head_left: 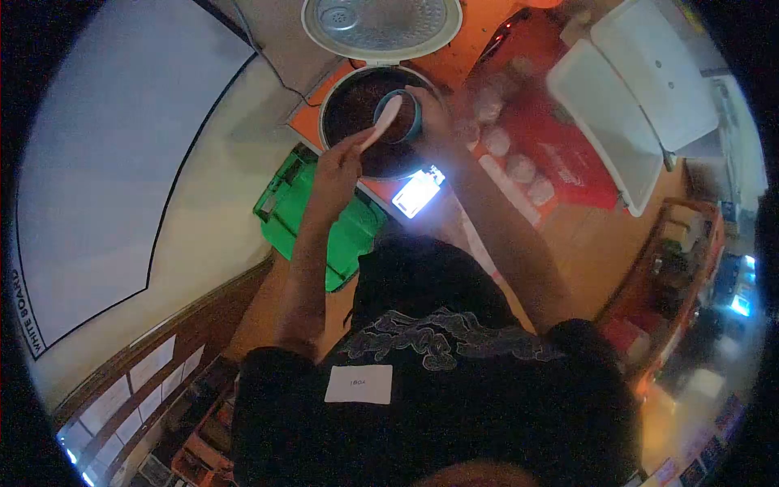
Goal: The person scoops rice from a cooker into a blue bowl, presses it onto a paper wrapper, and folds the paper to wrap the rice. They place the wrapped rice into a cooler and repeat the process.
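Note:
My left hand (337, 166) is closed round the handle of a pale rice paddle (388, 120), whose blade points up and to the right into a cup. This teal cup (417, 127) is gripped at its right side by my right hand (434, 115) and has brown contents. Both hands are over the open pot of a rice cooker (326, 122), where dark brown food (349, 105) shows. The cooker's lid (398, 28) stands raised behind. My fingers hide part of the cup and of the paddle's handle.
A bright screen (418, 195) glows in front of the cooker. On the left lies a green plastic crate (288, 199). To the right, several round whitish lumps (519, 168) rest on a red surface (560, 138), beside a white plastic container (596, 122). A cable (280, 79) runs along the wall.

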`<action>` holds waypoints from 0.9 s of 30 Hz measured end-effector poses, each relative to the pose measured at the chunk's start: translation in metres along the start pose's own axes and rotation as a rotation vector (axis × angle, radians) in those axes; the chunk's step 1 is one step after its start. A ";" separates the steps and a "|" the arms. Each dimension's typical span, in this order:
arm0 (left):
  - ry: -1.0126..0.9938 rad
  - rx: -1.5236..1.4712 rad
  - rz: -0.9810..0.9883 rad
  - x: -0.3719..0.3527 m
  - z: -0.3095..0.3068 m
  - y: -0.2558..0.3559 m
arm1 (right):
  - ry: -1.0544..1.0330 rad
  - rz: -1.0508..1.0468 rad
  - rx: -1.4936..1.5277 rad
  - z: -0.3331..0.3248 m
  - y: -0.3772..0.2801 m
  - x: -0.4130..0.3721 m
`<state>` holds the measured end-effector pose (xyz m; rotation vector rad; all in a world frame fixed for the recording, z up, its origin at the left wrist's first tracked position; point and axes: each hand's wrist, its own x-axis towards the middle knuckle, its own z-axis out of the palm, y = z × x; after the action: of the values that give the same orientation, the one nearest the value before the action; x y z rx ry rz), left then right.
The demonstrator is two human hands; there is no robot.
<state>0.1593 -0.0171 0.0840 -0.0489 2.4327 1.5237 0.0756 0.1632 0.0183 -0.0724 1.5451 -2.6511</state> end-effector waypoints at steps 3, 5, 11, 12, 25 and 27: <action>0.100 -0.445 -0.271 -0.004 -0.001 -0.005 | -0.031 -0.052 0.030 0.004 -0.008 0.003; 0.133 -0.179 -0.020 0.003 0.010 -0.007 | 0.079 0.379 0.306 0.006 -0.011 -0.003; 0.164 0.205 0.278 0.005 0.031 -0.021 | 0.161 0.565 0.156 -0.003 0.008 0.008; 0.154 0.206 0.355 0.007 0.024 -0.019 | 0.091 0.563 0.169 -0.003 0.003 0.007; 0.328 0.185 0.364 0.016 -0.005 -0.025 | -0.268 -0.144 -0.166 -0.002 -0.027 -0.014; 0.308 0.154 0.511 0.014 -0.001 -0.014 | -0.073 0.277 -0.077 -0.001 -0.032 -0.002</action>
<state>0.1482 -0.0224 0.0685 0.4309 2.9666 1.6089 0.0765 0.1804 0.0457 0.0377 1.5115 -2.3517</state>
